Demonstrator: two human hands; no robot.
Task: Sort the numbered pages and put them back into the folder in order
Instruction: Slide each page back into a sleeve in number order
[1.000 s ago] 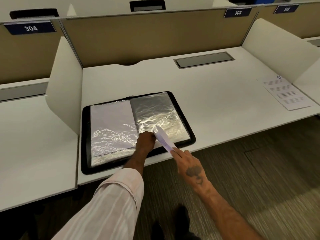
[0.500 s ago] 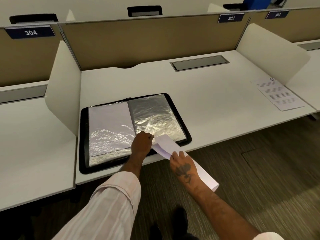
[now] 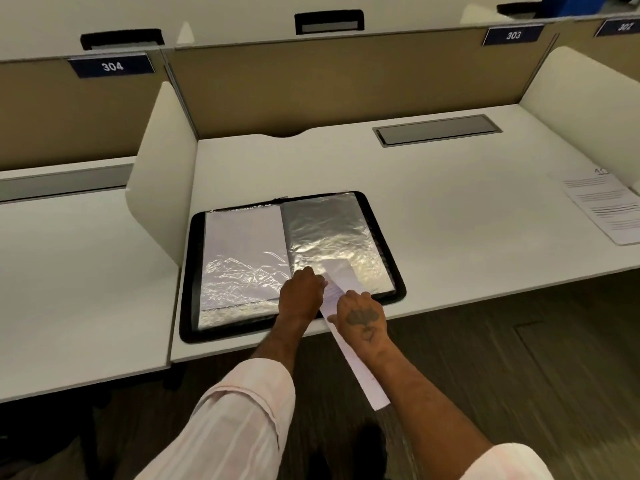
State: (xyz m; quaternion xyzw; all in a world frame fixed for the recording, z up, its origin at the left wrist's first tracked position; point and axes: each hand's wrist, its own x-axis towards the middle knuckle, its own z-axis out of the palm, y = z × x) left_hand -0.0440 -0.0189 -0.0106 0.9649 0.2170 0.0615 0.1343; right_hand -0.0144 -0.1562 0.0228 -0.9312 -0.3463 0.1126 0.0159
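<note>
A black folder (image 3: 375, 220) lies open on the white desk (image 3: 450, 216), showing crinkled clear sleeves. The left sleeve (image 3: 242, 244) holds a white page; the right sleeve (image 3: 329, 230) looks dark and empty apart from a sheet tip. My left hand (image 3: 301, 296) grips the lower edge of the right sleeve near the spine. My right hand (image 3: 362, 315) holds a white page (image 3: 360, 372), whose upper end lies inside the right sleeve's lower opening while its lower end hangs off the desk edge. Another printed page (image 3: 606, 206) lies at the desk's right side.
White curved dividers stand at the left (image 3: 159, 178) and right (image 3: 581, 91) of the desk. A grey cable hatch (image 3: 436, 129) sits at the back. A tan partition with labels 304 and 303 rises behind. Dark floor lies below the front edge.
My right hand has moved up onto the folder's lower edge, pushing the page's top end further into the right sleeve. My left hand stays at the sleeve's lower edge.
</note>
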